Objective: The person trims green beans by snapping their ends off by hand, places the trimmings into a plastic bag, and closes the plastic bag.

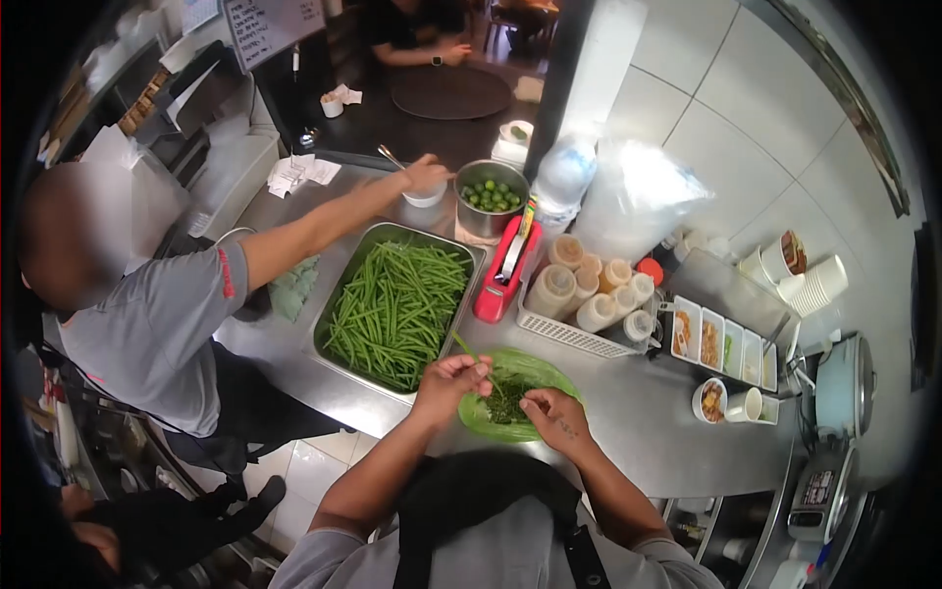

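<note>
My left hand (453,384) is closed on a green bean (463,344) at the left rim of a green plastic bag (561,373). Small dark green trimmings (505,401) lie inside the bag. At the bag's right side is my right hand (555,417), its fingers curled together; whether anything is between them is too small to make out. A deep metal tray (475,278) piled with long green beans (397,309) stands just left of and beyond my hands.
A co-worker (147,294) at the left reaches over the counter toward a white bowl (425,194) and a metal pot (493,188) of small green fruits. A red tape dispenser (497,285), a white basket (579,332) of bottles and a condiment rack (724,344) line the counter.
</note>
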Tool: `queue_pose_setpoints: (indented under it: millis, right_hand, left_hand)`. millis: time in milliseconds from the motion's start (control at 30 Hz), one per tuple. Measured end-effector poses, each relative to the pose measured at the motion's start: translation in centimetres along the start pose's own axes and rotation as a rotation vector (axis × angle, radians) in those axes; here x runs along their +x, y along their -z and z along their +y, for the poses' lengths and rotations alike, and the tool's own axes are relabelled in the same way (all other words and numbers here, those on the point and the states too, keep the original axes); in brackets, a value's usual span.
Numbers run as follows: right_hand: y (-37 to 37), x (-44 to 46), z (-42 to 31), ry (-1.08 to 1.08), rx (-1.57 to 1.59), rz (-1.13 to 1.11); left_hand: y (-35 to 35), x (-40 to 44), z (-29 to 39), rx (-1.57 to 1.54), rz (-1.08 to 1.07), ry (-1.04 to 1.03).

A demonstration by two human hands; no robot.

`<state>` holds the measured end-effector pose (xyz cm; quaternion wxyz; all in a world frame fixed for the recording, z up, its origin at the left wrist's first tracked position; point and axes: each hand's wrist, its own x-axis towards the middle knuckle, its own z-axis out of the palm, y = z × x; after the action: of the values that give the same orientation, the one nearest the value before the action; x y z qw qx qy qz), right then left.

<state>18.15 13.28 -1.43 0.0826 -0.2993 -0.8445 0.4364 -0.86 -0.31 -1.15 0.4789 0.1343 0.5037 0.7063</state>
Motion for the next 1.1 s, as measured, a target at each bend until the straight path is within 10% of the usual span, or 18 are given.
queue_pose_setpoints:
  millis: [133,500,733,1100]
  right_hand:
    - [-0.5,0.9,-1.3,-0.08,0.588,-0.041]
    - [0.1,2.2,-2.5,-0.065,0.346,-0.053]
    - [0.6,4.0,-3.2,-0.414,1.189,0.211]
    - [0.0,0.6,0.8,0.082,-0.594,-0.057]
  left_hand:
    - [-0.9,0.0,-0.5,-0.057,-0.024,-0.002]
    - [-2.2,-0.6,-0.7,0.093,-0.082,-0.127]
    - [-3.2,-1.9,-1.6,0.371,-0.023,-0.555]
    - [8.3,1.8,8.1,1.208,0.486,-0.35]
